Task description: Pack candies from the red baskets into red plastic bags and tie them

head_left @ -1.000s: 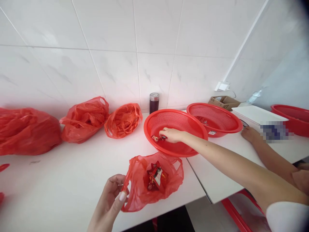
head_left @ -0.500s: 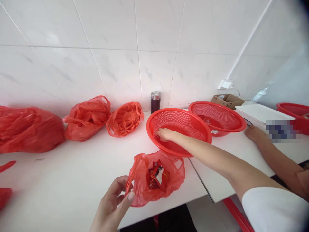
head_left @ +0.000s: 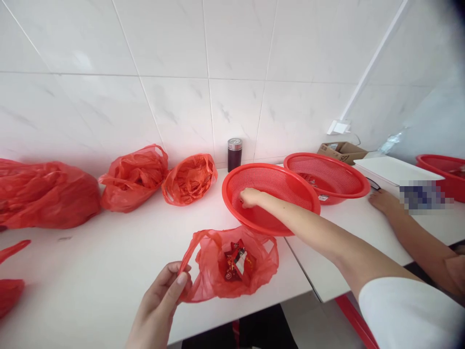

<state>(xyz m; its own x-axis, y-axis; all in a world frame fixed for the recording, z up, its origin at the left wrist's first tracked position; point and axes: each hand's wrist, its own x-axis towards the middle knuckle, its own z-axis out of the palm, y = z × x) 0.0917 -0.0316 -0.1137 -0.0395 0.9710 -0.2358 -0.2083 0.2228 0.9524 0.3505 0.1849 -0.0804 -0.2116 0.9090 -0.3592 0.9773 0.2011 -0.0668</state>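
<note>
Red, thin plastic is pinched between the thumb and curled fingers of my left hand (head_left: 160,300), which is closed on one handle of an open carrier bag (head_left: 212,278) and holds it stretched out to the left. The bag sits near the front edge of the white table (head_left: 109,276), its mouth facing up, with several shiny red packets (head_left: 240,264) lying inside, one showing a pale patch. My right hand (head_left: 250,198) is down inside the perforated red basket (head_left: 286,186) just behind the bag, fingers bent toward the left part of its inside; I cannot tell whether they grip anything. A second basket (head_left: 334,175) stands to the right of that one, with a few small items in it. Along the tiled wall (head_left: 170,43) sit three more bags, a big bulging one (head_left: 47,194), a middle one (head_left: 134,179) and a smaller one (head_left: 189,179), then a dark flask (head_left: 234,159) with a silvery lid. Over on my right, another person's hand (head_left: 379,199) rests on the tabletop, near a cardboard box (head_left: 341,154).
</note>
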